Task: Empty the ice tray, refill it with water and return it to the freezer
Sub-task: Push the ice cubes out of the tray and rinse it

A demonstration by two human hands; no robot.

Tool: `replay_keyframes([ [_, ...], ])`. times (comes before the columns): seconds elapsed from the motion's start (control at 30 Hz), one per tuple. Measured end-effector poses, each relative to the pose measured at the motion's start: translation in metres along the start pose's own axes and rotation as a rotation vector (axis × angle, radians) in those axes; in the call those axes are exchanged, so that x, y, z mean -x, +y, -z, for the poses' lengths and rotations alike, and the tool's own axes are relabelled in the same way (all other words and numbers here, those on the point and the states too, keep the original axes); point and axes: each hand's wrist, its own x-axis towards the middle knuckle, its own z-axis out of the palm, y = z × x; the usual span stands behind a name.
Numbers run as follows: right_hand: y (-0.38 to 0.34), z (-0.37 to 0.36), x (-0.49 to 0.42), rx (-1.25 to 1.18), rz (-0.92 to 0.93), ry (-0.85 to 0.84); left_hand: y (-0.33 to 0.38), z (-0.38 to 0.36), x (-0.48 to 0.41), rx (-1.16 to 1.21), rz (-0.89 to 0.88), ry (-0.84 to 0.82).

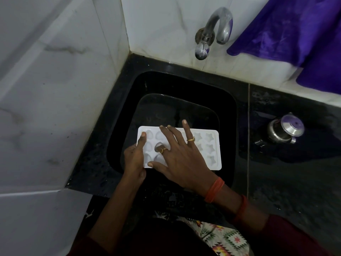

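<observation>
Ice tray point(210, 150) lies over the sink point(184, 80) under spread fingers point(186, 131) of the right hand point(182, 163); left hand point(134, 157) grips its end.

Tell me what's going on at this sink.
A person holds a white ice tray over the black sink. The left hand grips the tray's left end, thumb on top. The right hand lies spread across the tray, fingers straight, pressing on it. No water runs from the tap. Whether ice is left in the moulds is hard to tell. A steel pot stands on the counter to the right.
</observation>
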Motion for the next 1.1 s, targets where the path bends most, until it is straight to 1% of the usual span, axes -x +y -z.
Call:
replay_keyframes([
  [0.2,0.001,0.002,0.001,0.017,-0.011,0.028,0.000,-0.002,0.003,-0.026,0.000,-0.013],
  [0.4,0.000,0.001,0.005,0.006,-0.031,-0.039,0.000,-0.003,0.006,-0.008,-0.007,-0.009],
  [0.47,0.001,0.002,0.007,-0.002,-0.036,-0.034,0.001,-0.003,0.006,0.001,-0.004,-0.009],
  [0.53,0.002,0.004,0.008,-0.016,-0.039,0.010,0.002,-0.002,0.007,0.004,0.003,-0.013],
  [0.63,0.001,0.006,0.012,-0.050,-0.027,0.125,0.002,0.000,0.006,-0.011,0.002,-0.014],
  [0.7,0.001,0.006,0.015,-0.064,-0.011,0.160,0.001,0.001,0.006,-0.013,-0.005,-0.006],
  [0.9,-0.001,0.004,0.020,-0.058,-0.008,0.075,0.000,-0.001,0.004,-0.013,0.006,-0.008],
  [1.1,-0.004,-0.002,0.023,-0.074,0.000,0.074,0.000,-0.003,0.002,-0.015,0.038,-0.005],
])
